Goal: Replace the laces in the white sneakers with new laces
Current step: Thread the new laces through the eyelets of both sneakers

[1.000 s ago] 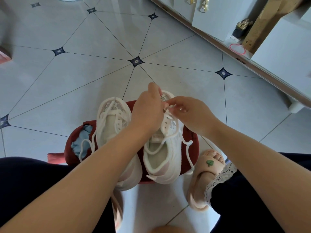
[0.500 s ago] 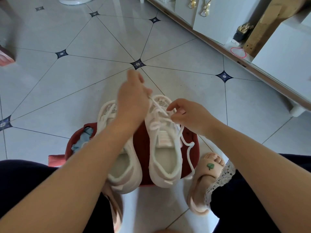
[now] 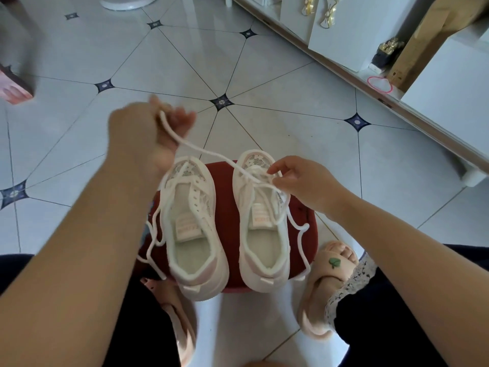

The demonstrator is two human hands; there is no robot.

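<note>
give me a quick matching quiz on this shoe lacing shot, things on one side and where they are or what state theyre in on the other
Things:
1 left hand
2 right hand
3 red stool
4 slipper

States:
a under the two sneakers
b beige-pink, right of the stool
c raised, grips the lace end
d pinches the lace at the right sneaker

Pairs: 1-c, 2-d, 3-a, 4-b

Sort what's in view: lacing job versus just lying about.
Job:
- left hand, gripping the white lace
- right sneaker, which that lace runs from
- right hand, pinching the lace at the sneaker
- left sneaker
- red stool under both sneakers

Lying about:
- pink band
- gold bows
- wooden plank
</note>
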